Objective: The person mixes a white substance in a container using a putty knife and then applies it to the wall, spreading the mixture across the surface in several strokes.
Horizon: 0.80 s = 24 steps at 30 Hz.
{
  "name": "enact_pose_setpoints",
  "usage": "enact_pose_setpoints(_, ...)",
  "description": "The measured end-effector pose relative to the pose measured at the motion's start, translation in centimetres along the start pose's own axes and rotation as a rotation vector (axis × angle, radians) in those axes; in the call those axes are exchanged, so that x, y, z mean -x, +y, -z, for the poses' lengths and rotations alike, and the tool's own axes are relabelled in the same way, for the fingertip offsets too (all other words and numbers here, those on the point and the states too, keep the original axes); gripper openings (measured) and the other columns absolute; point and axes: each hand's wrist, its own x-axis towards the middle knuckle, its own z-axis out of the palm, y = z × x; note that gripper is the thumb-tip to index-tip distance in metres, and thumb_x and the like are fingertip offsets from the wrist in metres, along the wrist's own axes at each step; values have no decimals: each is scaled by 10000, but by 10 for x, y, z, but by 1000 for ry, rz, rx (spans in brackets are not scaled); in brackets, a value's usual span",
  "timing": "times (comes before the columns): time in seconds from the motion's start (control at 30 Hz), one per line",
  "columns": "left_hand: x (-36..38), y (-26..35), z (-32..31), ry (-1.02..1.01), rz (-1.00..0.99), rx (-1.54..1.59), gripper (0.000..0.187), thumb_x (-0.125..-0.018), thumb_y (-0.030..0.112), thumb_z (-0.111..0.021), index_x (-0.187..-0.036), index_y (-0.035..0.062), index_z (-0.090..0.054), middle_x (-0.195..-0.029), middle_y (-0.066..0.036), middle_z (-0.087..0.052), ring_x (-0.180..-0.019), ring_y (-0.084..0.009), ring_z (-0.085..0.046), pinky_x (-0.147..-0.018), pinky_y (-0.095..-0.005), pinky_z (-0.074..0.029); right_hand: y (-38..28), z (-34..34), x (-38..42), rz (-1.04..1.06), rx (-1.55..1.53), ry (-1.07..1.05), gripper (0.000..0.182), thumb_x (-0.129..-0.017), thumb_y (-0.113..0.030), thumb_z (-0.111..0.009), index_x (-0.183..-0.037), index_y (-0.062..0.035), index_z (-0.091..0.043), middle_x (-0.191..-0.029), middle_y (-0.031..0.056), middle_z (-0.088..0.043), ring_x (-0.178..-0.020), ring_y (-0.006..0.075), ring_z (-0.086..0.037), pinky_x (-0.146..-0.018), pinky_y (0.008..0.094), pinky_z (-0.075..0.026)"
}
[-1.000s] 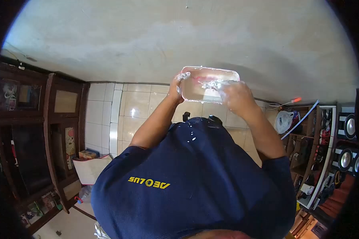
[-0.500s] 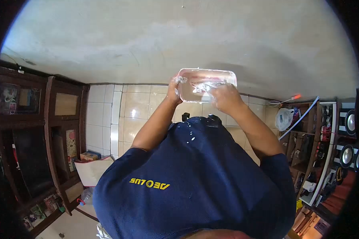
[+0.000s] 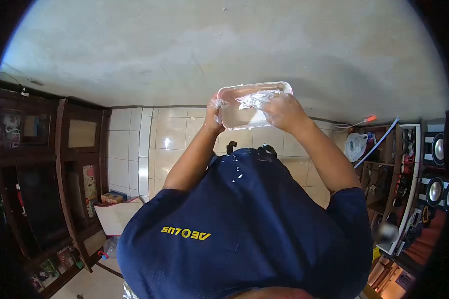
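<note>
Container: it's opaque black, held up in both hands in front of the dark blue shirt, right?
Not quite. The container is clear, not opaque black, as the head view shows. The rest stands: the left hand and right hand hold it up in front of the dark blue shirt.

Even, soft daylight, moderately bright. Strong fisheye bending; black vignette rings edges. Wall (image 3: 184, 45) pale, slightly washed. Cabinet (image 3: 40, 174) at left dim, murky. Glare on foam-covered tray (image 3: 244, 117). Small blurred patch lower right.
</note>
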Motion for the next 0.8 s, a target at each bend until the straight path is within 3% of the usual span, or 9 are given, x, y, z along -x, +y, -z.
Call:
enact_pose_setpoints(0.07,-2,-2,0,21,48,5,611,-788,451,-551,-1166,-25,-484,-1091,-180,-568,-975,-289,-591,-864,-440,-496,6,-9,0,-14,-21,-30,204,-698,-93,-539,-861,-107,-660,-721,106,-627,-693,268,-630,-632,401,-514)
enact_pose_setpoints(0.17,2,4,-20,-63,-110,71,576,-801,427,-532,-1152,-28,-495,-1084,-190,-569,-973,-298,-595,-858,-447,-503,2,-13,8,-16,-21,56,143,-642,-107,-598,-778,-95,-641,-650,85,-590,-639,266,-590,-582,398,-478)
enact_pose_setpoints(0.27,2,4,-20,-34,-155,34,565,-770,430,-585,-1117,-9,-511,-1051,-172,-580,-956,-286,-600,-826,-428,-513,-1,-7,15,-101,-49,-71,174,-628,-146,-616,-790,-87,-636,-653,100,-589,-635,286,-585,-596,418,-474)
enact_pose_setpoints(0.37,-2,-15,9,65,-126,30,562,-779,444,-574,-1122,3,-513,-1027,-155,-583,-917,-270,-604,-804,-415,-516,-3,8,15,-89,-103,-35,193,-615,-139,-620,-800,-89,-644,-656,107,-587,-648,289,-587,-598,423,-474)
enact_pose_setpoints(0.5,3,-4,-7,18,-121,48,543,-797,446,-550,-1118,9,-518,-996,-136,-586,-873,-255,-607,-786,-407,-520,-7,1,29,-90,-130,25,225,-604,-125,-620,-826,-97,-651,-677,104,-591,-666,290,-586,-609,425,-473)
enact_pose_setpoints(0.57,8,8,-19,51,-192,-179,564,-786,448,-565,-1120,-3,-515,-1024,-143,-588,-896,-258,-610,-790,-407,-518,-4,-5,31,-8,-167,116,250,-603,-119,-624,-850,-108,-659,-695,94,-592,-667,286,-577,-617,419,-471)
enact_pose_setpoints(0.67,6,10,-20,71,-30,-112,609,-780,470,-563,-1143,-15,-502,-1062,-157,-583,-939,-264,-604,-797,-406,-513,-4,7,22,-78,-130,30,219,-645,-106,-596,-852,-124,-667,-697,107,-592,-688,297,-598,-674,413,-487)
enact_pose_setpoints(0.8,-4,0,-2,-80,-119,-60,688,-753,495,-579,-1177,-36,-475,-1103,-187,-565,-992,-276,-587,-856,-416,-496,2,-11,19,-92,-153,-3,221,-625,-113,-606,-837,-119,-667,-673,107,-584,-684,293,-596,-687,419,-477)
